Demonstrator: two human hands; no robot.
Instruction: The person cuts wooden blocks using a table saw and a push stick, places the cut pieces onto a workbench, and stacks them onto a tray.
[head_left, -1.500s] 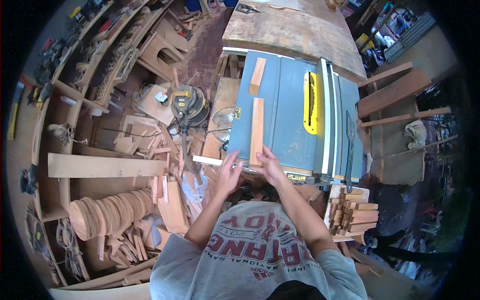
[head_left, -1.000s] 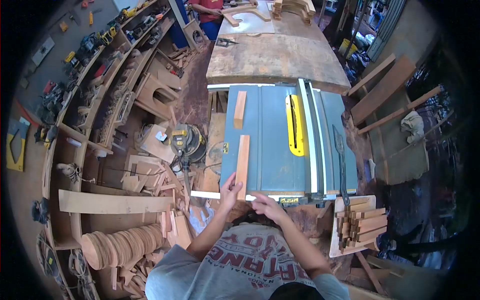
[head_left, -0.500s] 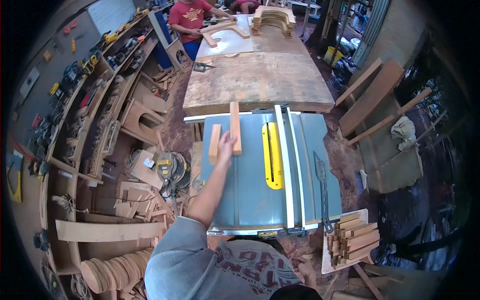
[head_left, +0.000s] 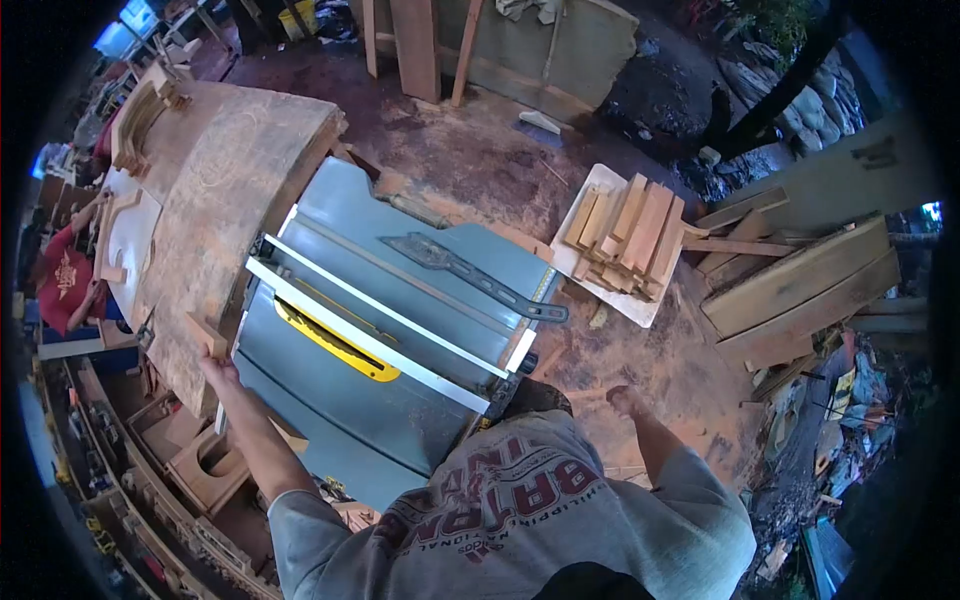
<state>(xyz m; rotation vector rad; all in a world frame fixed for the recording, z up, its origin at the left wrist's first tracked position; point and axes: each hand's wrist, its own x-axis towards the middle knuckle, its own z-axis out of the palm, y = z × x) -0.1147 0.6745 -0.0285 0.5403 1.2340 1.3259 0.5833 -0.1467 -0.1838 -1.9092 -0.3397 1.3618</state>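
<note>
My left hand (head_left: 220, 372) is closed around a wooden block (head_left: 206, 334) at the far left edge of the table saw (head_left: 330, 400). A second wooden piece (head_left: 291, 437) lies on the saw top, partly hidden by my left forearm. My right hand (head_left: 627, 401) hangs over the floor to the right of the saw, holding nothing visible, its fingers loosely apart. Beyond it, a stack of cut wooden strips (head_left: 632, 225) rests on a white board (head_left: 590, 190). The saw has a yellow blade insert (head_left: 335, 340) and a long white rip fence (head_left: 370, 338).
A black push stick (head_left: 470, 277) lies on the saw top. Behind the saw stands a large wooden worktable (head_left: 215, 170) with stacked curved wooden parts (head_left: 140, 115). A person in a red shirt (head_left: 68, 280) works at its far side. Boards (head_left: 800, 290) lean at the right.
The view has swung right and tilted. My left hand has moved with the wooden block toward the saw's far edge. My right arm has reached out from beside my body.
</note>
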